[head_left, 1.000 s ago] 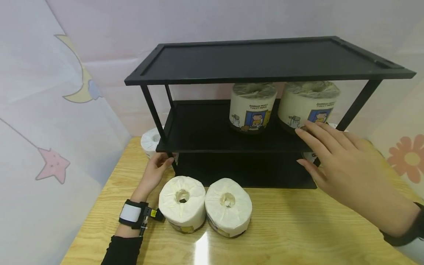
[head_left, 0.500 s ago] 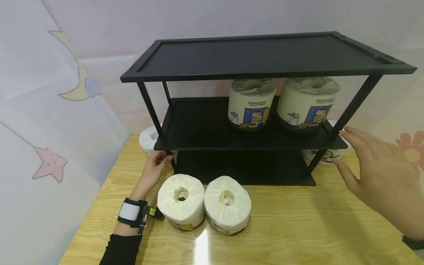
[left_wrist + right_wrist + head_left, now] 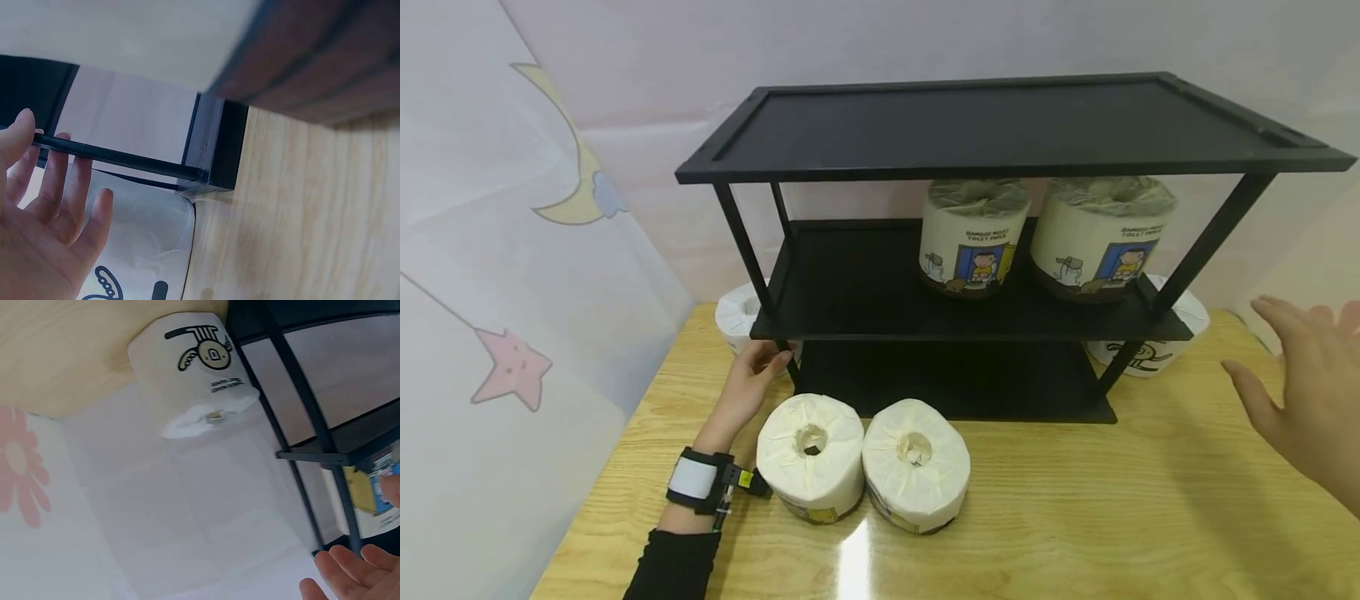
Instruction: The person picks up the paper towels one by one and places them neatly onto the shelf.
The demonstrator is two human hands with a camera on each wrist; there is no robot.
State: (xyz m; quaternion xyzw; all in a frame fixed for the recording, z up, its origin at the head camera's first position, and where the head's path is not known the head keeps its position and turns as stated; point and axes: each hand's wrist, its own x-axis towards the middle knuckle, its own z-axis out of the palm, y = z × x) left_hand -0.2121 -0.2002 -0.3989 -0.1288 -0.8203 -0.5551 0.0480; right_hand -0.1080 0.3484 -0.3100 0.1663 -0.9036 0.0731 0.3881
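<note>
My left hand (image 3: 749, 387) holds a front upright post of a black tiered rack at its lower left. In the left wrist view, the thumb and fingertips meet around that thin black post (image 3: 125, 157). Off the right side of the rack (image 3: 1000, 129), my right hand (image 3: 1311, 400) hangs in the air with fingers extended, touching nothing. Two wrapped toilet paper rolls stand upright on the middle shelf: one near the centre (image 3: 973, 242), the other at the right (image 3: 1101, 242).
Two more rolls, a left one (image 3: 810, 458) and a right one (image 3: 917, 467), stand side by side on the wooden table (image 3: 1060, 508) before the rack. White rolls flank it, one behind my left hand (image 3: 739, 312) and one at the right (image 3: 1150, 350).
My right hand has withdrawn rightward from in front of the right-hand roll on the middle shelf, past the rack's right post. The left hand keeps its hold, and the rolls stay put.
</note>
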